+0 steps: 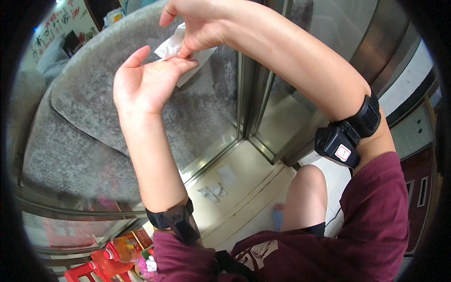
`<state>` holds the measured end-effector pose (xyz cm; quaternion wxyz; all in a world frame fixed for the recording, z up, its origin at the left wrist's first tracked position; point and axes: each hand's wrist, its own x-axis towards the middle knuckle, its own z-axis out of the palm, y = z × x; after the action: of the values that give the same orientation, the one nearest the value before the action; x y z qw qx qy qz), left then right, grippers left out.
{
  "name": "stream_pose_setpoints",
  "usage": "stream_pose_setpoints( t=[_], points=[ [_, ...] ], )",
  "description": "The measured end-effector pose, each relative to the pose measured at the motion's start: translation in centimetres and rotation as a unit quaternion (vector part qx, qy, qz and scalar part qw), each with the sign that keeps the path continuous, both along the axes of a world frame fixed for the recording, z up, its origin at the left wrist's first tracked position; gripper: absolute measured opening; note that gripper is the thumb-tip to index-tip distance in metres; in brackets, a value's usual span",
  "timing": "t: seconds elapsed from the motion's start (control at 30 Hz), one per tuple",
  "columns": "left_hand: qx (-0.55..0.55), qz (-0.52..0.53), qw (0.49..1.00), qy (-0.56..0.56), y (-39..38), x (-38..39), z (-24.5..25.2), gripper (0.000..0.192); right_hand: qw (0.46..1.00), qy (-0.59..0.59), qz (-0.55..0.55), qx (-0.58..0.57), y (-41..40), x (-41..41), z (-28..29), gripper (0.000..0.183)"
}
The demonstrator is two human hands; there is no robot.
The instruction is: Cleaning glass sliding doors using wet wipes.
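Near the top of the head view, my left hand (149, 79) is raised with its palm showing and thumb spread, its fingertips meeting the other hand at white tissue paper (171, 44). My right hand (201, 30) comes from above right, its fingers pinching at the tissue. A flat part of the paper hangs below the fingertips. Whether the left fingers grip the paper or only touch it cannot be told. Behind both hands stands a glass panel (211, 105) in a metal frame, with grey plush furniture seen through it.
Crumpled tissues (212, 191) and a flat white sheet (226, 175) lie on the pale floor by the door track. Metal frame posts (248, 102) rise at centre. Bottles of amber liquid (125, 248) and red containers (109, 264) stand at lower left.
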<state>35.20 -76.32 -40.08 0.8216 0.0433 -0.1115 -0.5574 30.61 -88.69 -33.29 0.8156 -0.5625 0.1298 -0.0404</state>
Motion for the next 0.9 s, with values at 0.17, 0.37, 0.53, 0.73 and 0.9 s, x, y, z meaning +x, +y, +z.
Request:
stream_pose_setpoints(
  t=[0.17,0.37,0.53,0.73,0.9],
  points=[
    [0.059,0.02,0.996,0.063,-0.4,1.0,-7.3,0.061,0.99,0.069,0.023,0.125,-0.5,1.3,-8.2,0.06],
    [0.097,0.075,0.971,0.207,0.2,0.8,-16.4,0.061,0.96,0.098,0.003,0.263,-2.7,2.5,-20.2,0.06],
    [0.134,0.123,0.95,0.253,0.8,0.7,-24.5,0.066,0.955,0.185,-0.025,0.232,-3.0,3.5,-30.3,0.017],
    [0.27,0.228,0.899,0.258,-1.1,0.2,-35.8,0.055,0.959,0.118,0.087,-0.244,-3.8,3.3,-47.7,0.021],
    [0.283,0.255,0.886,0.263,-0.6,0.2,-44.5,0.051,0.933,0.22,-0.117,0.259,-0.9,2.9,-52.1,0.027]
  ],
)
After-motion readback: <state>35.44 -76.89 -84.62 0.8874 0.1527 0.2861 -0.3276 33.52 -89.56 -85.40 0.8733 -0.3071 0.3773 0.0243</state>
